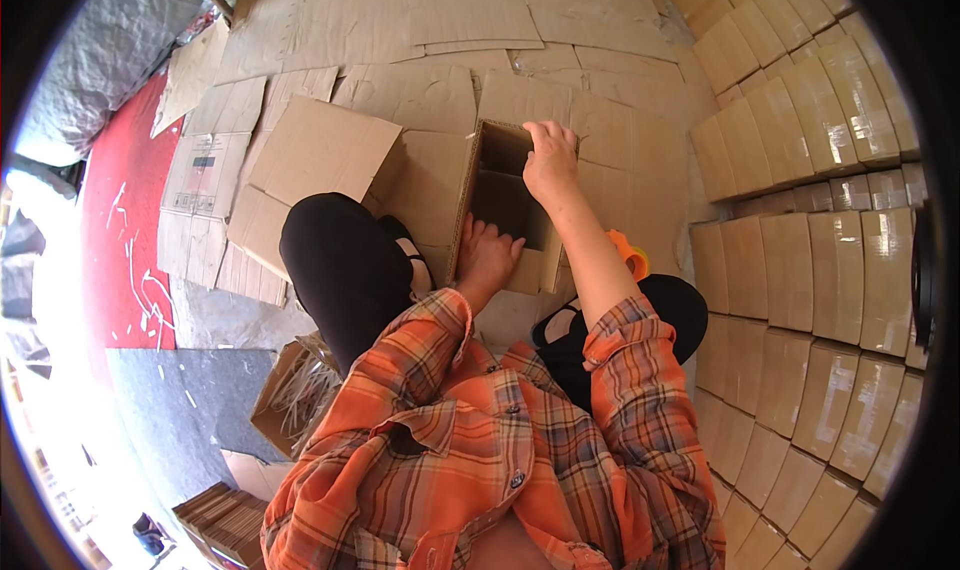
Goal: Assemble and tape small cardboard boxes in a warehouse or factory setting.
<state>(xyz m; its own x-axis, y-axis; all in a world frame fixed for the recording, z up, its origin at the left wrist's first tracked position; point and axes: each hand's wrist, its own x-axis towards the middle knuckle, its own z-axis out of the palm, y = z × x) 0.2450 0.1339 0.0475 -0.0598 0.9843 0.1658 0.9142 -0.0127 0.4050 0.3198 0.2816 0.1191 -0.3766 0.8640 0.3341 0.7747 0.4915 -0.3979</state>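
An open-topped brown cardboard box (pixel 545 267) stands on the floor between my legs, its dark inside facing up. My right hand (pixel 550 160) is closed over the far right part of its rim, fingers hooked on the edge. At the near left corner, my left hand (pixel 487 258) lies against the box with its fingers apart and reaching over the inside. Its palm side is hidden. Left of this box sits another cardboard box (pixel 325 150), larger and turned on the floor, touched by neither hand.
Flattened cardboard sheets (pixel 400 15) cover the floor. Stacked closed cartons (pixel 785 255) line the right side. An orange ring-shaped object (pixel 628 254) lies by my right knee. Lower left are a box of pale scraps (pixel 300 390) and a stack of flat cardboard (pixel 215 520).
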